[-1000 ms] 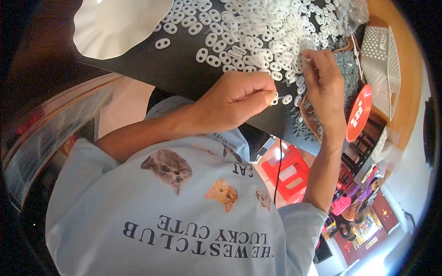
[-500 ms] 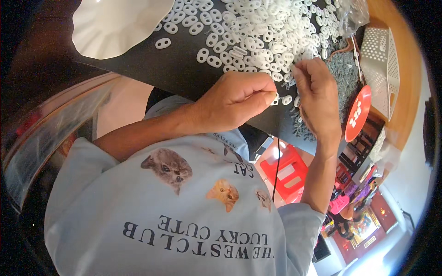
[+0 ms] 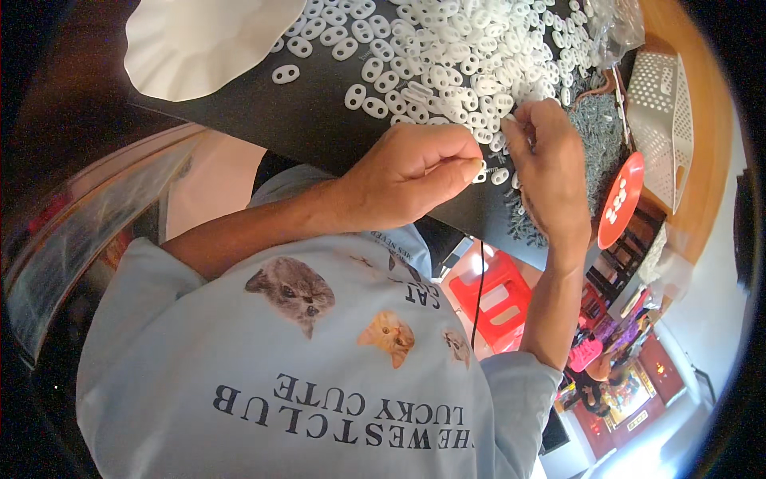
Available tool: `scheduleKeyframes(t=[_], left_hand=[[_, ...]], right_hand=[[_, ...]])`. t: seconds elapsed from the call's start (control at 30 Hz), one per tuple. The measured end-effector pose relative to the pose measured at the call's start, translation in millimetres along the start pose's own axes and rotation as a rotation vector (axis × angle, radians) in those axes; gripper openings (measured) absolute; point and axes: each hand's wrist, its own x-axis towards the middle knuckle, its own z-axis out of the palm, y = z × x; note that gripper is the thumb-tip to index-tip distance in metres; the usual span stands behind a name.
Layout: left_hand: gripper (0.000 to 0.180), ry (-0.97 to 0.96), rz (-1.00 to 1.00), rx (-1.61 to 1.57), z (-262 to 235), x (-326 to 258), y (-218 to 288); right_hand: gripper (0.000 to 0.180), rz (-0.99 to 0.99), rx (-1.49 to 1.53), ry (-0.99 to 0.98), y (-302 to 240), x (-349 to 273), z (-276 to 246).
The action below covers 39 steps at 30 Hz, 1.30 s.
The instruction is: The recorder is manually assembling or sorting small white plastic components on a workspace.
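Note:
My left hand [image 3: 419, 169] is closed, its thumb and bent index finger pinching a small white oval plastic piece with two holes [image 3: 479, 172]. A thin grey screw-like part shows beside that piece. Another white piece [image 3: 499, 176] lies just to its right on the dark tabletop. Over the near right edge of a large heap of such white pieces [image 3: 455, 60] is my right hand [image 3: 550, 164]. Its fingers are bent together, thumb near the index finger; what lies between them is too small to make out. Right of this hand spreads a pile of small grey screws [image 3: 597, 144].
A white wavy-edged dish [image 3: 199, 52] stands at the far left of the dark tabletop [image 3: 299, 108]. To the right are a red plate [image 3: 622, 203] with a few white pieces, a white perforated basket [image 3: 670, 128] and a clear plastic bag [image 3: 618, 28]. A red stool [image 3: 495, 303] stands below the table edge.
My left hand keeps its pinch on the white piece in almost the same place. The right hand's fingers shift slightly at the heap's edge. The view has moved a little.

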Motion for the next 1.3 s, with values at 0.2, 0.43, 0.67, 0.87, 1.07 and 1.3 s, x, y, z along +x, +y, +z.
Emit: scheduleKeyframes(t=[0.2,0.43,0.67,0.87,1.07,1.3], left_hand=[[0.012,-0.025,0.017,-0.021,-2.1,-1.1,-6.1],[0.011,-0.051,-0.010,-0.130,-1.4,-1.4,-6.5],[0.011,-0.062,0.000,-0.131,-0.6,-3.3,-6.7],[0.011,-0.065,-0.047,-0.090,-0.4,-5.3,-2.3],[0.013,-0.084,-0.009,-0.046,-0.7,-4.8,-3.6],[0.015,-0.067,-0.033,-0.065,-1.5,-5.1,-2.6]], right_hand=[[0.014,0.144,0.286,0.038,-14.5,-9.9,-6.4],[0.015,0.148,0.727,-0.131,-30.9,-26.0,-21.4],[0.016,0.178,0.706,-0.165,-31.0,-29.0,-19.5],[0.015,0.135,0.746,-0.158,-26.5,-31.4,-14.7],[0.015,0.204,0.860,-0.234,-29.9,-31.2,-15.7],[0.023,0.265,0.882,-0.238,-42.2,-34.3,-12.0]])
